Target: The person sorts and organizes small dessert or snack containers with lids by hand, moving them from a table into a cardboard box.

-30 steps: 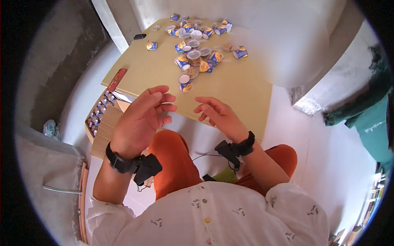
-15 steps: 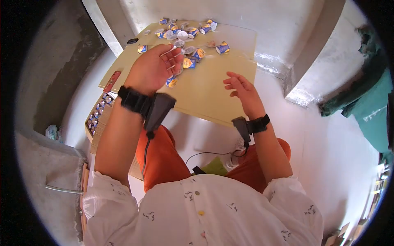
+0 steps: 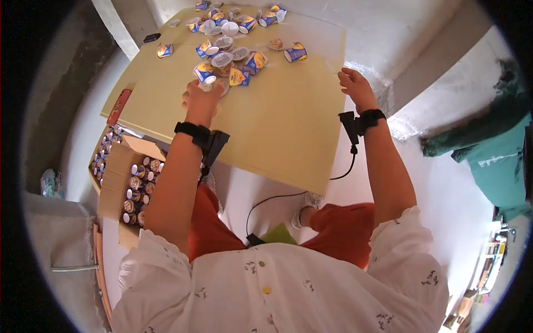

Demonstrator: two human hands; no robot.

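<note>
My left hand point(image 3: 201, 104) is over the table's near left part, its fingers curled beside a blue-and-yellow cup point(image 3: 205, 73) and a clear-lidded cup partly hidden by the hand. What it grips, if anything, cannot be made out. My right hand point(image 3: 358, 90) hovers by the table's right edge, fingers loosely bent and apart, nothing in it. Close to the left hand lie a clear-lidded cup point(image 3: 222, 60), a yellow-and-blue cup point(image 3: 239, 77) and another printed cup point(image 3: 255, 62).
More cups are heaped at the far side of the yellowish table point(image 3: 288, 127). A lone cup point(image 3: 296, 52) lies right of them. A red item point(image 3: 119, 107) rests on the left edge. Below it stands an open cardboard box point(image 3: 114, 180) of small cups. A cable hangs near my legs.
My left hand has come down and turned over, its fingers now curled near the cups. My right hand has moved right and up. The view has shifted, showing more of the cardboard box.
</note>
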